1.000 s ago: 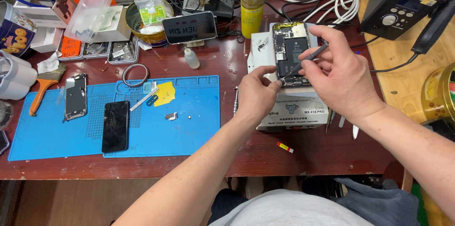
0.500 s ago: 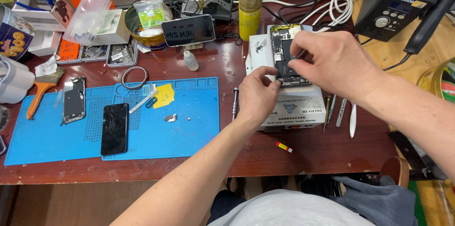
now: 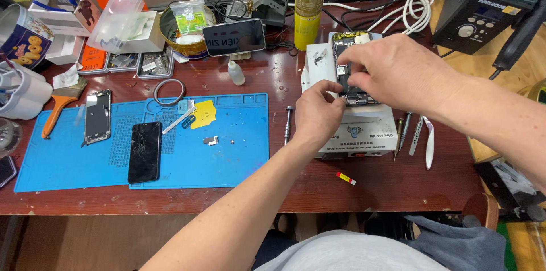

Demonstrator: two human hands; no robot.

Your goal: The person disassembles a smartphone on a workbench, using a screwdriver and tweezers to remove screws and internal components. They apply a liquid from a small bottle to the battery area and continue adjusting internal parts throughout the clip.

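An opened phone with its insides showing lies on a white box-shaped platform on the brown desk. My left hand rests on the platform's near left side, its fingertips pinching the phone's lower left edge. My right hand reaches in from the right and covers the phone's lower half with its fingers bent down onto it. What lies between those fingers is hidden.
A screwdriver lies left of the platform, more tools and white tweezers to its right. The blue mat holds a black screen and small parts. A spray can, white cable and soldering station stand behind.
A second ago my right hand held a dark thin tool over the phone. It has since moved left and lower onto the phone, and the tool no longer shows. My left hand stayed put.
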